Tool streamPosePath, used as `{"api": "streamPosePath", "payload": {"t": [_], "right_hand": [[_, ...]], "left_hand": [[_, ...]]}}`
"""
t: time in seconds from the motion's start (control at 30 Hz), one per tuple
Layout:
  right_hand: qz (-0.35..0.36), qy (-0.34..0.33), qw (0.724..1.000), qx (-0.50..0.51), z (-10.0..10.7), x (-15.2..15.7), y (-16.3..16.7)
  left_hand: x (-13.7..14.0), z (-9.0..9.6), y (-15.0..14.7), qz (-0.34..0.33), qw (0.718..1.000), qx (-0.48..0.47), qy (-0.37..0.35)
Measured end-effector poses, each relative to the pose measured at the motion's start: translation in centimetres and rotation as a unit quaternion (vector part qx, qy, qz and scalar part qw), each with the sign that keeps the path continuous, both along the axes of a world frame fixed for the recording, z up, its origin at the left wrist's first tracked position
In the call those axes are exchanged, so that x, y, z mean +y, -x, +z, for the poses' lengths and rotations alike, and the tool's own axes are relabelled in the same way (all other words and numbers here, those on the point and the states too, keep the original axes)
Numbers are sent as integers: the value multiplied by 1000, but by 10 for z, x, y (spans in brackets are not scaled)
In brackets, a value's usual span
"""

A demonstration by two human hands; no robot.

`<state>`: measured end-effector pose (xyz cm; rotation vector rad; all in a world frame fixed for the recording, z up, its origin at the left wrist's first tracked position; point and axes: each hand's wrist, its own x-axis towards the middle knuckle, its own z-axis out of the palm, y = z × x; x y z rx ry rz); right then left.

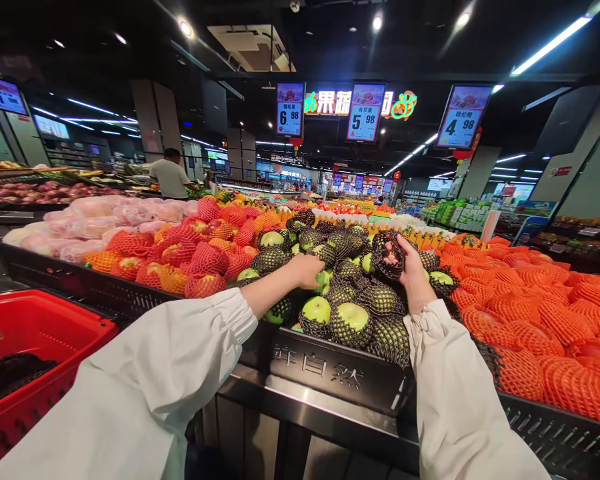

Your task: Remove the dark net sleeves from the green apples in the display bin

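My left hand [307, 270] reaches into the pile of green apples in the middle of the display. Its fingers are curled on a green apple [324, 283], partly hidden by the hand. On the right, my right hand [414, 267] holds up a black foam fruit net [387, 255]. Fingers show through the mesh, and no apple is visible inside it. Around both hands lie green apples in black nets, such as a netted apple [351, 325] at the front.
A black crate front [325, 367] edges the apples. Fruit in red nets [205, 268] lies left, and fruit in orange nets [540, 320] right. A red basket [55, 313] with something black inside stands at the lower left. A person [170, 175] is farther back.
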<state>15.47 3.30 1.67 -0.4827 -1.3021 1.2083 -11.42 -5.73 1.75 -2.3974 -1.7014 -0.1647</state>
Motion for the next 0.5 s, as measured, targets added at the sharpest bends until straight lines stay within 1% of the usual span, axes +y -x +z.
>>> {"api": "streamPosePath", "payload": {"t": [0.07,0.13,0.27,0.37,0.5], "right_hand": [[1,3,1000,0,0,0,0],[4,15,1000,10,-1,0,0],[7,44,998,47,-2,-2,2],[9,53,997,63,-1,-3,3],[9,44,998,33,1,-3,2]], "left_hand": [[0,-9,-9,43,999,16,-17],[3,-18,-18,86,996,4,-25],[10,-27,-30,133,991,-20,-29],[12,-28,-31,135,990,-27,-12],[10,-28,-25,109,994,-14,-3]]}}
